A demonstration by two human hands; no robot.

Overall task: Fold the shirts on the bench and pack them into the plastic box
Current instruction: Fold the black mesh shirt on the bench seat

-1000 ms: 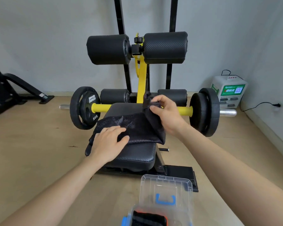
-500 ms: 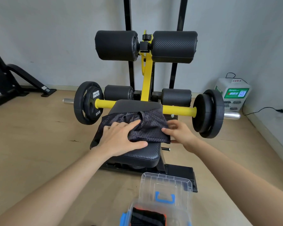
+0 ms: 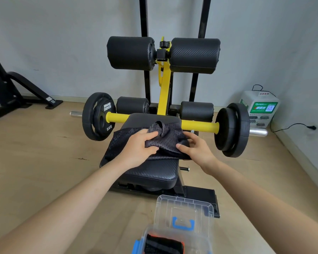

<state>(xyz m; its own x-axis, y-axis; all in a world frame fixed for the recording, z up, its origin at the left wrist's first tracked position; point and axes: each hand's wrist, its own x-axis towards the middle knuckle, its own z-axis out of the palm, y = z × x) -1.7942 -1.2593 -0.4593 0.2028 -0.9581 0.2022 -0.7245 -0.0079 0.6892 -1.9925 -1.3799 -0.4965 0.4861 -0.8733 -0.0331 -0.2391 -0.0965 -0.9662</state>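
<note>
HEAD CAMERA, looking down: A person bends over a padded gym table [image 3: 154,173], working a black mesh shirt [image 3: 165,143] that lies across its far half, the left side draping off the pad's edge. The left grip [image 3: 138,143] has its fingers curled into a bunched ridge of cloth near the shirt's middle and holds it. This looks meant to anchor the fabric so the fold does not slide on the slick pad. The right grip [image 3: 195,147] pinches the shirt's right edge, thumb on top and fingers curled over the hem, apparently to draw that side in and square it. The shirt is rumpled at the top and not yet a neat packet, so the folding seems about midway.

On the floor [image 3: 44,162] just in front of the table's base sits the clear plastic box [image 3: 200,242], at the bottom of the frame and partly cut off. Its lid [image 3: 184,208], fitted with a blue handle [image 3: 182,223], stands open and tilts back toward the table, which leaves the mouth free for a drop from above. Inside lies one dark folded garment [image 3: 163,246] with orange trim; how much room is left cannot be told. Weight plates [image 3: 97,116] on a yellow bar [image 3: 117,117] flank the table, well apart from both grips
</note>
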